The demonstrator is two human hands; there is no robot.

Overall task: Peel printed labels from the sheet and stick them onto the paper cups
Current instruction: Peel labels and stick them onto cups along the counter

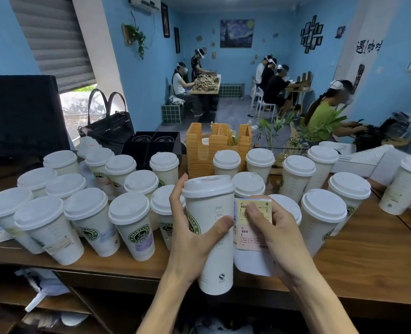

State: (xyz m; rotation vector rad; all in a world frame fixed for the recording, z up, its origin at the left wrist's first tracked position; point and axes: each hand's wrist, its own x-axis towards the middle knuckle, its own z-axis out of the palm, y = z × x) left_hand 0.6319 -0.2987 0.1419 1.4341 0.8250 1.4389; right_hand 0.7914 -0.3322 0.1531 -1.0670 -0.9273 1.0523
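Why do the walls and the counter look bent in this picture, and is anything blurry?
Head view: the wide-angle lens bows the counter edge and tilts the outer cups. Head view: the held cup, left hand, right hand and label sheet are fairly sharp, though its small print is unreadable. Head view: people's faces are blurred, and daylight under the shutter glares.

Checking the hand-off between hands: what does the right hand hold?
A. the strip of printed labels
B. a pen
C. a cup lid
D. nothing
A: the right hand pinches the label strip beside the cup gripped by the left hand.
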